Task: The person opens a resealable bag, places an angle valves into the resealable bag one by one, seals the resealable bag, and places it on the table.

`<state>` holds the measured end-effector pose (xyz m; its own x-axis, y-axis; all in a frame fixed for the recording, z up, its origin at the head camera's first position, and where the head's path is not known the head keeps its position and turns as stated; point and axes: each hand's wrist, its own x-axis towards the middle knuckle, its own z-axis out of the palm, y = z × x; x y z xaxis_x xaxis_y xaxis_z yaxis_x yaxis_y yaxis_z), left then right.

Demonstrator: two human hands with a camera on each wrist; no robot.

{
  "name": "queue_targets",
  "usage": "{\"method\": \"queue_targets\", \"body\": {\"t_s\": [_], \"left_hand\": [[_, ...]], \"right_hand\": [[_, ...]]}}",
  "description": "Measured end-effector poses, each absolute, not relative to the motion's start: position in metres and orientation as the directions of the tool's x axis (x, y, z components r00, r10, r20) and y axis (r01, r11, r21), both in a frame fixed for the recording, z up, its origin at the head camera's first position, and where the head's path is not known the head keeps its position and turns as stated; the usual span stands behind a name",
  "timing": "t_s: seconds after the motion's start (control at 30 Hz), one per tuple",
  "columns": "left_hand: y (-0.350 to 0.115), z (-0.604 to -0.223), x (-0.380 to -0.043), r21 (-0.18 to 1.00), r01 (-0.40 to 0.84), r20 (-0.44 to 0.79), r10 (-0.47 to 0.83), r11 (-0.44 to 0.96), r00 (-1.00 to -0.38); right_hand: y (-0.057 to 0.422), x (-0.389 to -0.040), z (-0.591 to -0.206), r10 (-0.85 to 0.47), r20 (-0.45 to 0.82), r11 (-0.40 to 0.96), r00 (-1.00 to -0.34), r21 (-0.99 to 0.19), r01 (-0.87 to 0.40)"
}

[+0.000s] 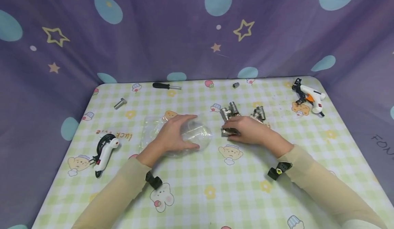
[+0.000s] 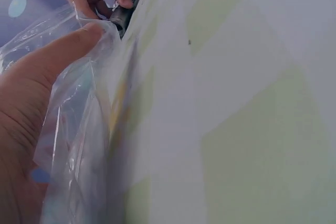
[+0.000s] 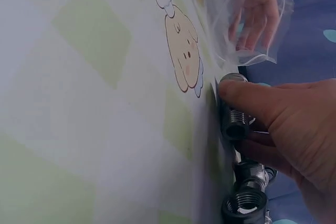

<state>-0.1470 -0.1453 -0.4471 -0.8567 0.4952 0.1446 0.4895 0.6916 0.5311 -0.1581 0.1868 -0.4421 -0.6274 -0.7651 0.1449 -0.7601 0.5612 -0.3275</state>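
Observation:
A clear plastic zip bag [image 1: 197, 133] lies on the checked tablecloth, its mouth facing right. My left hand [image 1: 175, 133] curves round the bag, thumb on the near side and fingers on the far side; through the plastic the fingers show in the right wrist view. To the right, my right hand [image 1: 246, 129] pinches a shiny metal pipe fitting [image 3: 234, 121] with a threaded opening, low at the cloth. Just beyond that hand lie several similar metal fittings [image 1: 226, 114], with another small group [image 1: 259, 112] to their right.
At the back are a black-handled screwdriver [image 1: 164, 86] and a small metal piece [image 1: 235, 85]. A bolt [image 1: 120, 103] lies back left. A white tool with a coiled black cord [image 1: 105, 153] lies left, a white glue gun [image 1: 312, 97] back right. A purple curtain [image 1: 172, 44] hangs behind.

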Motion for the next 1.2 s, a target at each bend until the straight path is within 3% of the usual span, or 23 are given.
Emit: {"method": "queue_targets", "body": {"t_s": [0.5,1.2], "left_hand": [[-0.145,-0.447,-0.147,0.568,0.479,0.158,0.483,0.669,-0.861],[-0.143,-0.45,-0.145,0.531,0.503,0.152,0.507,0.682,-0.848]], "right_hand": [[0.176,-0.164,-0.438,-0.748,0.214,0.512,-0.628,-0.415,-0.752],[0.131,-0.165,-0.432,-0.764,0.38,0.344,-0.521,-0.443,-0.828]]}}
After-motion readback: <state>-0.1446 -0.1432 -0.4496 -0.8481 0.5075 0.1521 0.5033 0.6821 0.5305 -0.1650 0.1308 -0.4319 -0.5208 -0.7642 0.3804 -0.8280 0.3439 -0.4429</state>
